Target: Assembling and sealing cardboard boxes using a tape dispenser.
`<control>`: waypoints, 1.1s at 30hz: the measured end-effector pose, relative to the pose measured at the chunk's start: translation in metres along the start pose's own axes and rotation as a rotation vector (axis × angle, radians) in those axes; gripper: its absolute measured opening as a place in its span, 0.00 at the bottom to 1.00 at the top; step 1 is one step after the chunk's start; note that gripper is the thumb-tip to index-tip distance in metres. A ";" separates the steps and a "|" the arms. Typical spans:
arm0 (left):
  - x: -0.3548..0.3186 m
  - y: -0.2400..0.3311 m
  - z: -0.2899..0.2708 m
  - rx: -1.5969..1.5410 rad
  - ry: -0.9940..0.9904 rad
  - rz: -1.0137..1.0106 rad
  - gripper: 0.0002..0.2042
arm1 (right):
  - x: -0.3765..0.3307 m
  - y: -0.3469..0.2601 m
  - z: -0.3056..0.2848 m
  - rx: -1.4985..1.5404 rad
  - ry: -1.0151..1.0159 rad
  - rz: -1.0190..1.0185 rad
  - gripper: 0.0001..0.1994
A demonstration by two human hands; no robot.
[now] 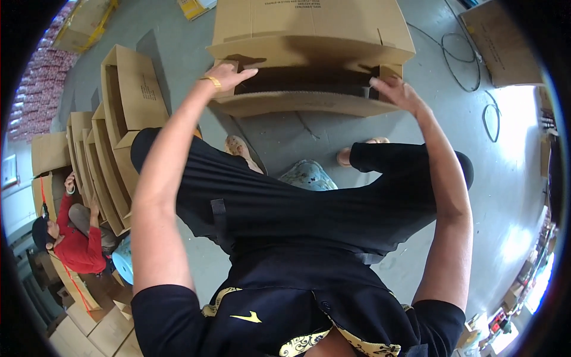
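Head view. Grey concrete floor [285,134] throughout; black cable [470,59] coiled at upper right. A large brown corrugated cardboard box [309,30] lies at top centre, its open side facing the person. Left hand [229,74], fingers curled, grips the small left flap [229,65]. Right hand [395,89] pinches the right flap [389,71]. Open cartons [113,119] stand in a row at left beside a seated person in red [74,241]. The box interior is in shadow; its top is cut off.
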State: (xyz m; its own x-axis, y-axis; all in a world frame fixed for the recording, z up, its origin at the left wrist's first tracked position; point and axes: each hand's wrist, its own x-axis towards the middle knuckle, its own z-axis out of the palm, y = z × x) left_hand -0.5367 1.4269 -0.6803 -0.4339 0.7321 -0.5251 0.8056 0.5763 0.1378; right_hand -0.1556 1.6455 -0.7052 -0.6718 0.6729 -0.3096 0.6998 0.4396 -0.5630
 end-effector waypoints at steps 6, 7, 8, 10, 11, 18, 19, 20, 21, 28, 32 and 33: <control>-0.026 -0.061 -0.009 -0.077 -0.313 0.349 0.33 | -0.015 0.002 -0.017 0.016 -0.253 -0.154 0.28; -0.023 -0.063 -0.004 -0.147 -0.276 0.294 0.30 | -0.014 0.002 -0.017 0.100 -0.273 -0.136 0.24; -0.018 -0.064 0.000 -0.143 -0.219 0.225 0.23 | -0.014 0.002 -0.018 0.182 -0.291 -0.116 0.21; -0.012 -0.081 0.006 -0.066 -0.106 0.325 0.23 | -0.022 -0.022 -0.016 0.143 -0.293 -0.171 0.18; -0.009 -0.090 0.008 0.017 0.006 0.426 0.22 | -0.024 -0.034 -0.015 0.108 -0.292 -0.224 0.16; 0.017 -0.067 -0.007 -0.013 -0.131 0.363 0.29 | -0.002 -0.019 -0.016 -0.015 -0.278 -0.140 0.13; 0.019 -0.059 -0.010 -0.058 -0.153 0.302 0.28 | 0.003 -0.018 -0.017 0.025 -0.284 -0.080 0.13; 0.020 -0.052 -0.014 -0.101 -0.176 0.242 0.28 | 0.009 -0.006 -0.011 0.024 -0.279 -0.075 0.13; 0.019 -0.044 -0.016 -0.101 -0.177 0.253 0.28 | 0.014 0.014 0.001 -0.098 -0.232 -0.282 0.13; 0.002 -0.019 0.036 0.176 0.859 0.663 0.14 | 0.016 -0.018 0.031 -0.506 0.389 -0.532 0.26; -0.009 -0.013 0.076 0.153 0.722 0.633 0.07 | 0.046 -0.084 0.020 -0.477 0.473 -0.685 0.36; -0.013 -0.014 0.077 0.062 0.715 0.603 0.06 | 0.061 -0.101 0.014 -0.476 0.538 -0.710 0.36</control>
State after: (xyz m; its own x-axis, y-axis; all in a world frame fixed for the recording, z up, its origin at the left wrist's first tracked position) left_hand -0.5113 1.3818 -0.7403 -0.0642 0.9624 0.2640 0.9864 0.0211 0.1629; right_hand -0.2708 1.6340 -0.6778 -0.8543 0.2902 0.4312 0.2831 0.9556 -0.0821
